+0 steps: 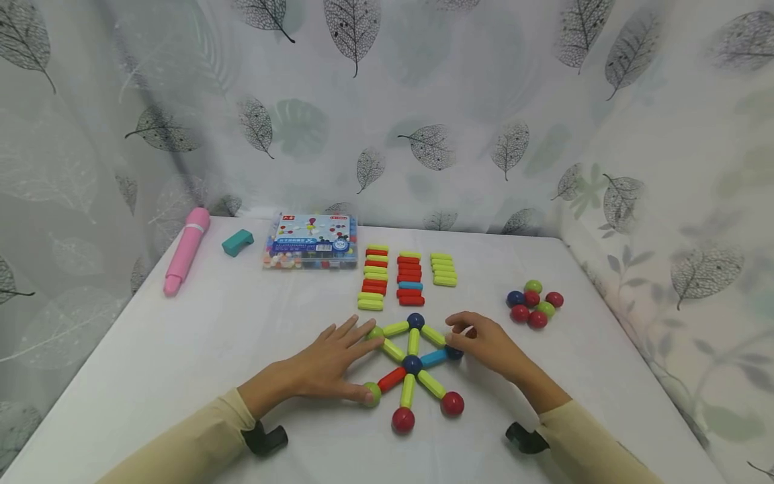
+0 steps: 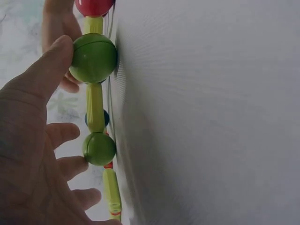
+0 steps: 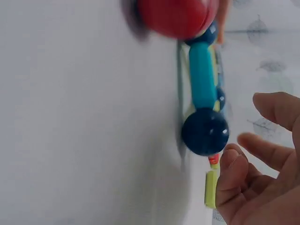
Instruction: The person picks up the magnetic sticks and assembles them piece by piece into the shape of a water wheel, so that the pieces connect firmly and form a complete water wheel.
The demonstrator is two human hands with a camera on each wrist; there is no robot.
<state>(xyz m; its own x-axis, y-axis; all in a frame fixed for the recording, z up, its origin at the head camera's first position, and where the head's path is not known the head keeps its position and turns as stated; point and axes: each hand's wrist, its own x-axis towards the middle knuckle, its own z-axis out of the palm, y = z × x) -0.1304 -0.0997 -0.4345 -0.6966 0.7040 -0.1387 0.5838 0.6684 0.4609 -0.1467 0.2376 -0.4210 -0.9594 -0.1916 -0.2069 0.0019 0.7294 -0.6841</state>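
1. While the left hand (image 1: 326, 361) splays against the ball-and-rod frame (image 1: 412, 364), the right hand (image 1: 488, 343) curls loosely beside it, empty.
2. It lies on the worktop (image 1: 211, 336) — probably light, rigid, slippery; pinch its balls (image 1: 452, 405).

Head view faces forward, down — wrist views beside the model (image 1: 412, 365).

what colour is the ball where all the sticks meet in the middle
The centre ball is dark blue, clearest from the head.
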